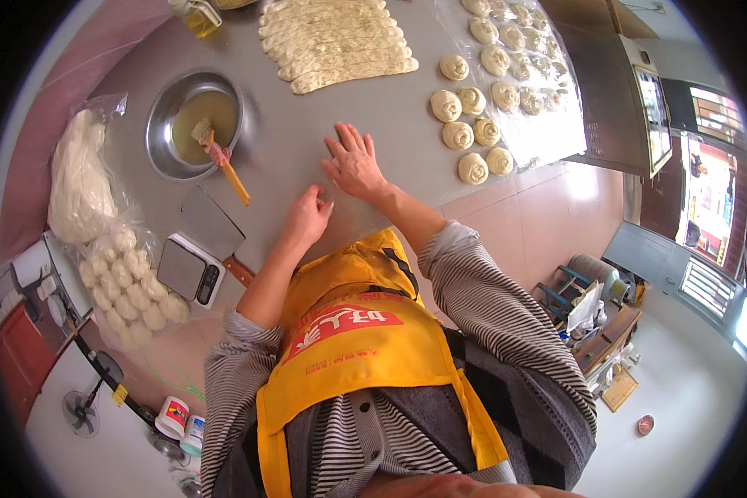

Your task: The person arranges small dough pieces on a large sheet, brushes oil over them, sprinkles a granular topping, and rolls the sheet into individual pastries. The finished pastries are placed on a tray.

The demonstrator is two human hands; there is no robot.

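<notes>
Near the table's edge, my left hand [308, 215] is held with its fingers curled, and I cannot tell whether anything is in it. My right hand [352, 160] lies palm down on the metal tabletop [286, 140], fingers slightly spread, with nothing held. Beyond both hands lie flat dough strips [339, 43], side by side and flecked with filling. Coiled dough rounds [457, 135] sit to the right, others lying on or under clear plastic. At the left, a brush [227, 177] with a wooden handle rests in a steel bowl [154, 134] of yellowish liquid.
A cleaver [215, 221] and a digital kitchen scale [190, 267] lie left of my left hand. Farther left are plastic-covered dough balls [127, 289] and a large bagged dough mass [82, 183]. An oil jug [197, 18] stands at the far left, and a metal cabinet [604, 106] beyond the table's right side.
</notes>
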